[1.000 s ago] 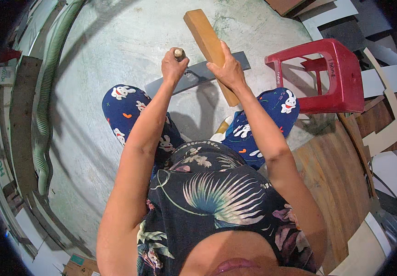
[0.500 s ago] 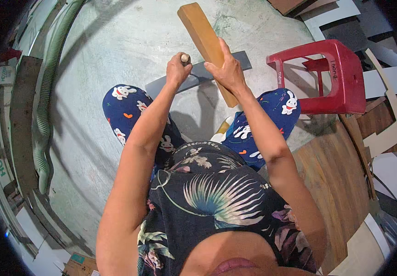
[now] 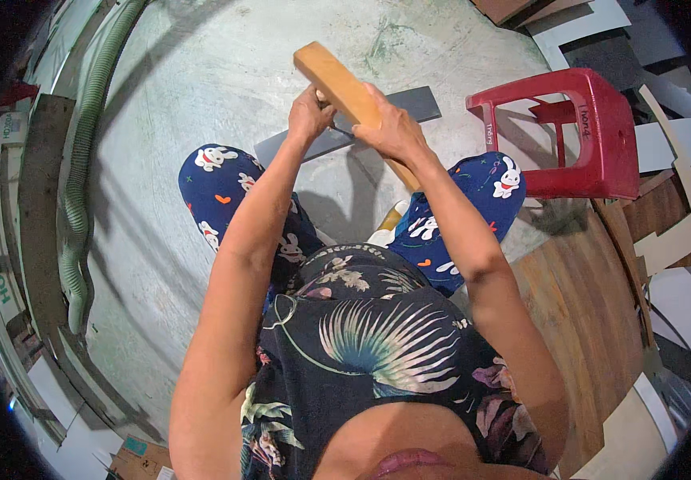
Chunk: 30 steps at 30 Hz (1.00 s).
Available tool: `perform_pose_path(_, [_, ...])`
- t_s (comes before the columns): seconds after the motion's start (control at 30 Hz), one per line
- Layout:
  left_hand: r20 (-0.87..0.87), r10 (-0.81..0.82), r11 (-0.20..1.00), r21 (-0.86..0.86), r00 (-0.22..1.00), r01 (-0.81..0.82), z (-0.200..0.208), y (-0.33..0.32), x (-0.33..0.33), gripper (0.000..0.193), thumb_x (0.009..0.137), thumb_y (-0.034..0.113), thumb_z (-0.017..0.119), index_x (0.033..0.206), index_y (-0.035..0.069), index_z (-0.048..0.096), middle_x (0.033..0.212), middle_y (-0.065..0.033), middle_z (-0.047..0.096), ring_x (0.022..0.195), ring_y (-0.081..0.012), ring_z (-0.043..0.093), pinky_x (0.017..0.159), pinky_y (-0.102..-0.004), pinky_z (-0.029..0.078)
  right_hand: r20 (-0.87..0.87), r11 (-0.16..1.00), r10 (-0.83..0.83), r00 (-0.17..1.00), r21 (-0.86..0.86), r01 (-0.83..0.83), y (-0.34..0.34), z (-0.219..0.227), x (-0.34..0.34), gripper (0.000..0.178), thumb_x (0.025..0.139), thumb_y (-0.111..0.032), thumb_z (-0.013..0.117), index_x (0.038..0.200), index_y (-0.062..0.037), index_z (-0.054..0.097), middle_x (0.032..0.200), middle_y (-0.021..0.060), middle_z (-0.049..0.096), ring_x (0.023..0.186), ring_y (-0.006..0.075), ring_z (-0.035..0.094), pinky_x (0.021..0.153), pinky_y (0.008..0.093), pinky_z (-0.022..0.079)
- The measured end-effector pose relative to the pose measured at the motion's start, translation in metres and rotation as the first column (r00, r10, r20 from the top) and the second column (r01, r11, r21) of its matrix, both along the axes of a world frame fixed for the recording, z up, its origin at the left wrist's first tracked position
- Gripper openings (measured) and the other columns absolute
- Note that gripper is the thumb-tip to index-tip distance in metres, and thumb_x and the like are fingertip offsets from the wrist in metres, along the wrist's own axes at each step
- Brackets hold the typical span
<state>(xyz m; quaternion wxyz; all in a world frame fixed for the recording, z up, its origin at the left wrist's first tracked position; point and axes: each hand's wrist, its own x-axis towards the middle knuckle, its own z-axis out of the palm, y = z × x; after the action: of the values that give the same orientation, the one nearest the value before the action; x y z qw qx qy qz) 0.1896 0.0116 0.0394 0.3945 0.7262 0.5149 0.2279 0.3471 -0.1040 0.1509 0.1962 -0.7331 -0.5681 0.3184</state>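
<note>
Now the right hand [image 3: 394,130] is clamped around a wooden bar [image 3: 334,77], slanting above a grey strip [image 3: 414,102] on the floor [image 3: 201,88]; the left hand [image 3: 309,117] grips a pale-ended handle [image 3: 321,96] beside it. A cardboard box [image 3: 136,462] sits lower left, contents hidden.

To the left of the left hand [image 3: 311,118], there is room to pass over the concrete floor [image 3: 201,96] up to the corrugated green hose [image 3: 83,152]. The wooden beam [image 3: 344,84] bars the way across to the right hand [image 3: 397,132], beyond whose right side a gap ends at the red plastic stool [image 3: 608,148].
</note>
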Motion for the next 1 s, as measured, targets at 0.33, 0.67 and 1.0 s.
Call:
perform_pose_path(0.33, [-0.361,0.215,0.933,0.349,0.908,-0.083,0.023,0.008,-0.007,0.026,0.071,0.023,0.066,0.092,0.008,0.063,0.091,-0.0168,0.067,0.091,-0.0374,0.062,0.079,-0.048,0.048,-0.038,0.962,-0.252,0.967,0.095,0.255,0.003,-0.003,0.026,0.086,0.075,-0.035,0.072,0.148,-0.0097,0.033,0.124,0.0249,0.061,0.114,0.0397,0.06,0.096,0.0442,0.047])
perform_pose_path(0.67, [-0.923,-0.171,0.958,-0.074,0.344,0.278,-0.102,-0.034,-0.071,0.023,0.089,0.023,0.057,0.105,0.016,0.074,0.112,-0.0092,0.07,0.106,-0.028,0.065,0.086,-0.048,0.047,-0.252,0.834,-0.239,0.938,0.442,0.331,0.008,0.012,0.042,0.082,0.076,-0.021,0.074,0.145,-0.0036,0.034,0.127,0.0223,0.059,0.114,0.0333,0.06,0.096,0.0396,0.048])
perform_pose_path(1.0, [-0.949,-0.29,0.931,-0.31,0.125,-0.194,-0.127,-0.015,-0.124,0.032,0.091,0.027,0.056,0.116,0.013,0.069,0.126,-0.0089,0.062,0.115,-0.0311,0.059,0.094,-0.0527,0.044,-0.51,0.715,-0.44,0.739,0.299,0.632,0.001,0.031,0.085,0.077,0.08,-0.018,0.074,0.142,0.0039,0.034,0.128,0.0211,0.057,0.115,0.0257,0.058,0.097,0.0354,0.047])
